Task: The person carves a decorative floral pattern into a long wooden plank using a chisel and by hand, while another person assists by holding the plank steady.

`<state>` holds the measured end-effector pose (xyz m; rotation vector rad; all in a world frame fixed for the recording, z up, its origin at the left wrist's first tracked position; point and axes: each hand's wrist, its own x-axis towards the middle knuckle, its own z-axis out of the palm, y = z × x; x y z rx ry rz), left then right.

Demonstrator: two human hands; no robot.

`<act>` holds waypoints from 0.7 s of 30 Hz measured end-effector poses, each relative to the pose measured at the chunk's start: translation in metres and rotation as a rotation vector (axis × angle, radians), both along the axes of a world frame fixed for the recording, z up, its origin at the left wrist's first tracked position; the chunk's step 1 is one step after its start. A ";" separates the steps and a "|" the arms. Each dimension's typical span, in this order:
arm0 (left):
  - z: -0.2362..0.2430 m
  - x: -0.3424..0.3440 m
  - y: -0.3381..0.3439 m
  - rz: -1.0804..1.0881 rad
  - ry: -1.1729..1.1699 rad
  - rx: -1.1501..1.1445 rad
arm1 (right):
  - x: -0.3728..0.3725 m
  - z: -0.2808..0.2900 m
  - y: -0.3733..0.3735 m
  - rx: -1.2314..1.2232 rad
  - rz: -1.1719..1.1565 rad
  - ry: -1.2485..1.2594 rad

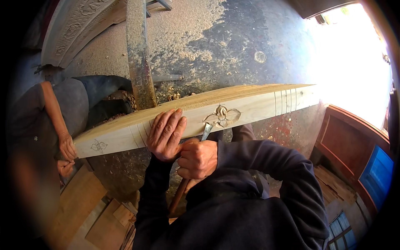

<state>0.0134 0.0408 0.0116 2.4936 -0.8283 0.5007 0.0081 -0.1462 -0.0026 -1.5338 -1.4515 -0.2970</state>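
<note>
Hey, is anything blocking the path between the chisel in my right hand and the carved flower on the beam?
Nothing visible is. Your right hand grips the chisel, its tip at the flower's lower-left edge. Your left hand rests on the beam, left of the flower.

Hard daylight burns to blank white in an opening [354,62] past the right end of the pale wooden beam [254,104] before me, leaving a cool sheen on the floor [287,46] beyond. My left hand [166,135] and right hand [198,157] read sharp beside the beam's middle, while my dark sleeves [291,171] sink toward shadow on its near side and the dim area below its left end smears out of focus. Fisheye distortion bows the reddish panel [346,143] below the beam's right end, with blackness ringing the view.
</note>
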 end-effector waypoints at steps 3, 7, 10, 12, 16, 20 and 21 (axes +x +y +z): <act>0.002 0.002 -0.003 0.001 -0.018 -0.011 | -0.002 -0.003 0.001 -0.024 -0.035 -0.076; -0.005 0.002 -0.001 0.002 -0.058 -0.024 | -0.001 0.004 0.008 0.003 -0.166 -0.080; -0.001 0.006 -0.003 -0.027 -0.074 -0.019 | -0.007 0.015 0.003 0.004 -0.282 -0.135; -0.001 0.001 -0.003 -0.016 -0.034 -0.011 | -0.022 0.035 -0.010 0.026 -0.352 -0.090; -0.002 -0.001 -0.002 -0.011 0.002 -0.005 | -0.064 0.042 -0.019 -0.076 -0.353 0.053; 0.002 -0.003 -0.001 -0.010 0.054 0.039 | -0.079 0.041 -0.029 -0.090 -0.389 0.178; 0.003 -0.004 -0.002 -0.001 0.070 0.056 | -0.076 0.039 -0.034 -0.099 -0.406 0.179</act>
